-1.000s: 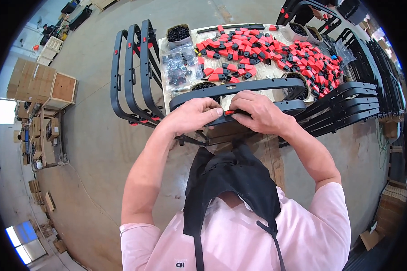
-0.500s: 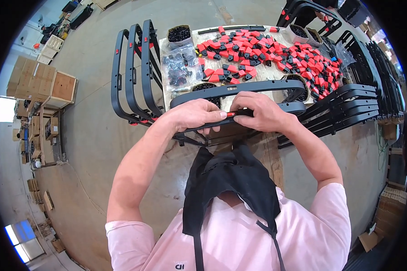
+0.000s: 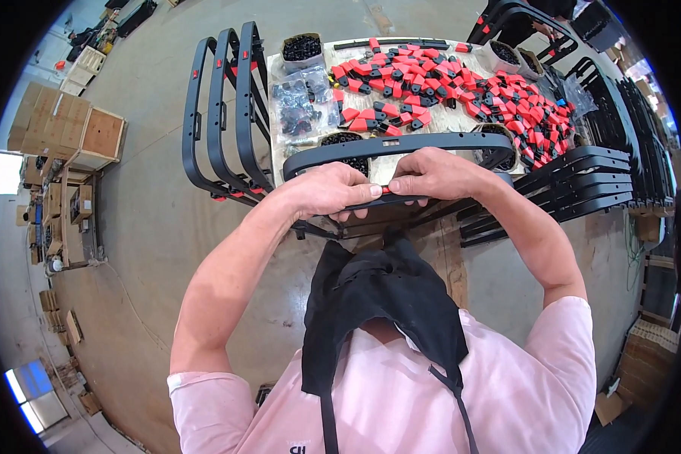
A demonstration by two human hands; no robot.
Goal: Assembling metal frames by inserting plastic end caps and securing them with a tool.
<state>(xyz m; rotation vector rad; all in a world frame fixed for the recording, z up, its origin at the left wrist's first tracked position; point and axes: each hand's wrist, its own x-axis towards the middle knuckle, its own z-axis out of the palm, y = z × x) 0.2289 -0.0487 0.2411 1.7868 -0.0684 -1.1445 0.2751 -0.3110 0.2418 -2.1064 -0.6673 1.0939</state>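
A dark, round-cornered tubular frame [image 3: 424,141] stands at the near edge of the table, in front of me. My left hand [image 3: 329,189] is closed round its near bar, thumb on top and fingers curled below. From the other side my right hand [image 3: 436,175] grips the same bar, its thumb pressed down close to the left one. Between the two thumb tips shows a small red piece [image 3: 387,190], set in the bar; its lower part is hidden. Fingertips of both hands show beneath the bar.
Red-and-black plastic parts [image 3: 416,76] are heaped on the table [image 3: 280,155]. Tubs of small black pieces [image 3: 303,49] and clear plastic bags [image 3: 303,106] lie at its left. Three similar frames [image 3: 218,113] stand left; stacked frames [image 3: 575,181] are at the right.
My right hand has shifted from fingers bent over the bar to its thumb pressing on top, beside the red piece. The dark part seen under its fingers no longer shows separately. My left hand keeps its grip.
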